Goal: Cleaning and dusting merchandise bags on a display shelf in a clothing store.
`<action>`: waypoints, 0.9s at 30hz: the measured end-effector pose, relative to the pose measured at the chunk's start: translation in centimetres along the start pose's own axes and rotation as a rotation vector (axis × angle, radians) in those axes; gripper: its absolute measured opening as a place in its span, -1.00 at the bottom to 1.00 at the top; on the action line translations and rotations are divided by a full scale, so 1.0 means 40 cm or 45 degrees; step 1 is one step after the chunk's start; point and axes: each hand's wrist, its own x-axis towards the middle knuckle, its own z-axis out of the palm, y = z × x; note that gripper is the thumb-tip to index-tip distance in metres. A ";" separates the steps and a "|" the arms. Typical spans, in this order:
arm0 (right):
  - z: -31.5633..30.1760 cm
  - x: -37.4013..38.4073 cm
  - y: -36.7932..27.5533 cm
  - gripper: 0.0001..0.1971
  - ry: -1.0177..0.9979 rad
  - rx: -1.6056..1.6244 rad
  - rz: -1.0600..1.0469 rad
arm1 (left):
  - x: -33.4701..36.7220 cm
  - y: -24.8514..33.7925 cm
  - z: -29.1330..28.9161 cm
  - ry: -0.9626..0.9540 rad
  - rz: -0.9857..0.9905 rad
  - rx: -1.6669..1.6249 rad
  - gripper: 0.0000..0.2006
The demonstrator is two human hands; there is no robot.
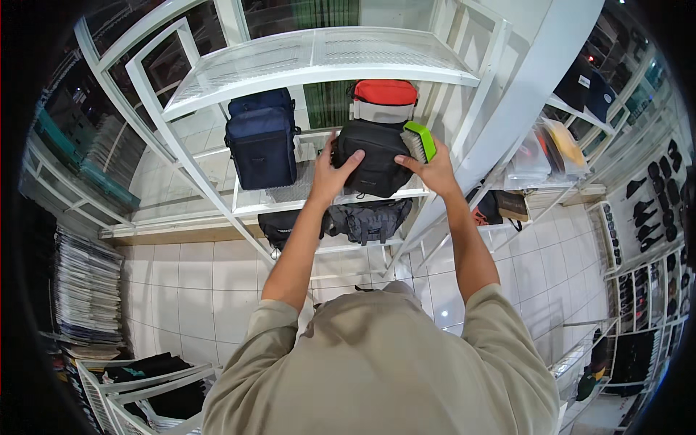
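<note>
A small black bag [373,156] stands in front of me at the white metal shelf, with a hand on each of its sides. My left hand [332,175] is closed on its left side, thumb across the front and fingers going behind. My right hand [436,174] presses its thumb on the bag's right front. That same hand also carries a bright green brush [423,141] with pale bristles, which face the bag. The fingers behind the brush are mostly hidden. A red and grey bag [384,100] sits just behind the black one.
A navy bag [262,148] stands on the shelf to the left. The mesh upper shelf [319,54] hangs above. Dark backpacks [370,220] lie on the lower level. At right are a white post [518,109] and plastic-wrapped goods [544,152]; at left, stacked packaged clothes [87,293].
</note>
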 end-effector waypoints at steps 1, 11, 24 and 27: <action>0.004 0.021 0.001 -0.35 -0.001 -0.050 -0.067 | 0.025 -0.032 -0.007 -0.137 -0.097 0.052 -0.08; 0.021 0.035 0.092 -0.34 0.393 -0.485 0.315 | 0.028 -0.018 0.110 -0.171 0.045 -0.187 -0.28; 0.062 0.026 0.143 -0.31 0.691 -0.521 0.215 | 0.107 -0.031 0.149 -0.185 -0.135 -0.064 -0.17; 0.069 0.001 0.150 -0.34 0.809 -0.482 0.211 | 0.089 -0.008 0.151 -0.213 -0.036 -0.019 -0.14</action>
